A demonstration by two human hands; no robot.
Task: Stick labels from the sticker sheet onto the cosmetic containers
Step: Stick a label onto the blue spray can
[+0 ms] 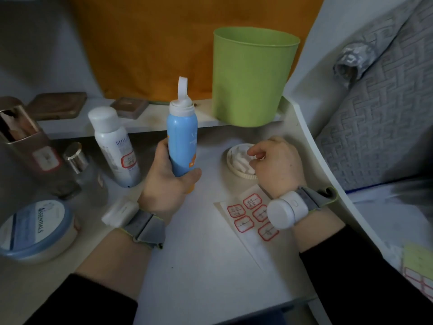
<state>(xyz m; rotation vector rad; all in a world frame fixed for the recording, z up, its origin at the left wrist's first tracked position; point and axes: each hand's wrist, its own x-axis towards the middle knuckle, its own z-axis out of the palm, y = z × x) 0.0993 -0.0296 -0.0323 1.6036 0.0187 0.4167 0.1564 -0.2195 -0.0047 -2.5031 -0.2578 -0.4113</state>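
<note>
Your blue spray bottle [181,137]: glossy plastic. Green bin [250,78]: matt plastic. Sticker sheet [255,246]: smooth paper. Perfume cap [75,157]: polished metal.

"ESSENTIALS" runs in dark letters across the lid of the round tin [35,228] at 8 o'clock. Blue lettering on the white spray bottle [112,141] at 10 o'clock is too blurred to read. Handwriting on the sticker sheet's [251,240] red-framed labels at 4 o'clock is illegible.
</note>
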